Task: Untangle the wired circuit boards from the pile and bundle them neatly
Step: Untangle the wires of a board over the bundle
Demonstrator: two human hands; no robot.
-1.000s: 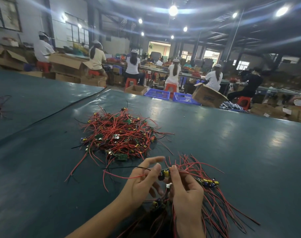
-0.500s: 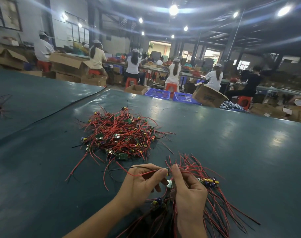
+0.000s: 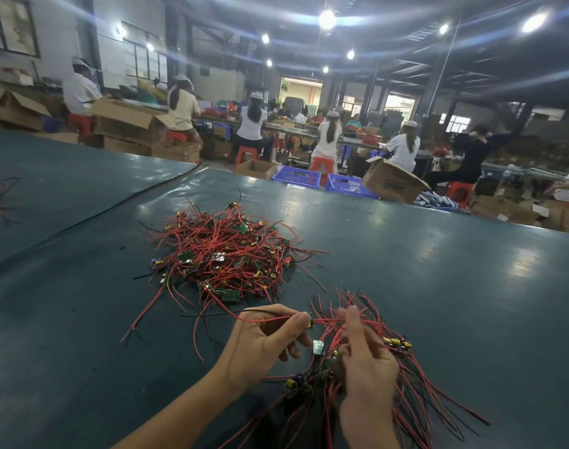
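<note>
Two hands busy, step is pulling one board free to add to the bundle. Left hand (image 3: 260, 341), nearer than the pile (image 3: 225, 254), pinches a small board (image 3: 310, 320) between thumb and fingertips; its red and black leads (image 3: 212, 314) trail left from the pinch, toward the pile's near edge. Right hand (image 3: 364, 361), near-right of the pile, is curled round the bundle (image 3: 406, 400), with one finger straight up among the red wires; the thumb side is hidden, so I can't tell exactly how that grip sits. The bundle's boards are gathered at that hand and its wires fan out near-right across the surface (image 3: 438, 270). Most boards are still tangled in the pile, so I'd say early in the job. Next: draw the leads fully clear of the pile, lay the board against the others, align the wires. Watch for snags dragging neighbours along. Versus half a second ago: the hands have parted slightly, the pinched board now shows at the left fingertips, and the right finger has lifted. Pile unchanged.
</note>
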